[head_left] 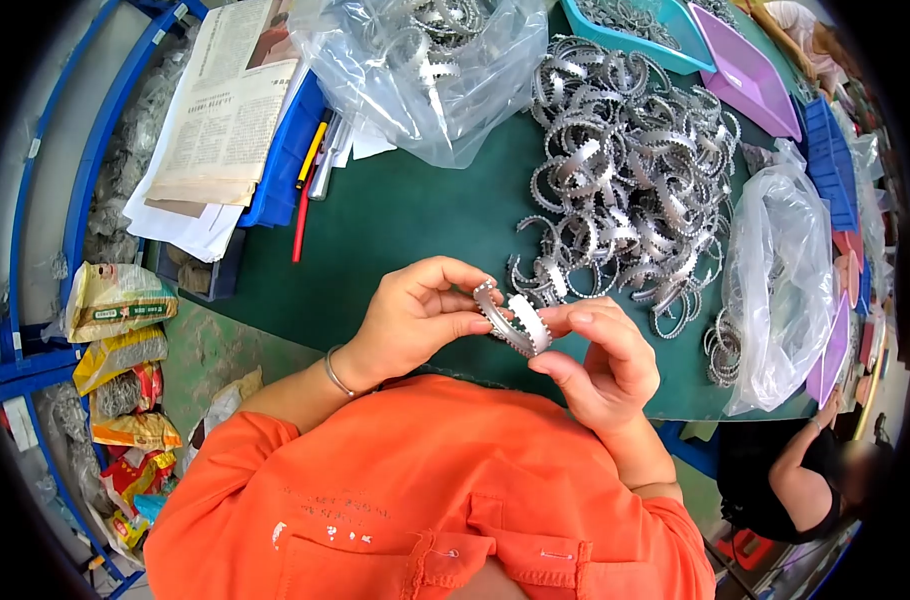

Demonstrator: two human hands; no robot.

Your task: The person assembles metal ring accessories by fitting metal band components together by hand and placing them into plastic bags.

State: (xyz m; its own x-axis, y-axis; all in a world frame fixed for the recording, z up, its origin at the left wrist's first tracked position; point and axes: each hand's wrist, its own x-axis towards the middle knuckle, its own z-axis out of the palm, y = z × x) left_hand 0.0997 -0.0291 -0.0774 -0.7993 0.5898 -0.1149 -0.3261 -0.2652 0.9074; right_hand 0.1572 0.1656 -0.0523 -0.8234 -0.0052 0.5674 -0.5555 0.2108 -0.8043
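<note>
Between my two hands, in front of my chest, is a shiny open metal ring with toothed edges (530, 322). My left hand (415, 310) pinches one side of it between thumb and fingers. On the other side, the thumb and fingers of my right hand (605, 360) close on the ring's edge. Just beyond my hands, a large heap of similar toothed metal rings (625, 180) lies on the green tabletop (375, 230).
Clear plastic bags (415, 90) (780, 270) with rings stand behind and right of the heap. A newspaper (225, 100), blue tray (287, 165) and pens (305, 200) lie at left. Teal (640, 45) and purple trays (745, 75) sit behind. Another person (800, 480) is at right.
</note>
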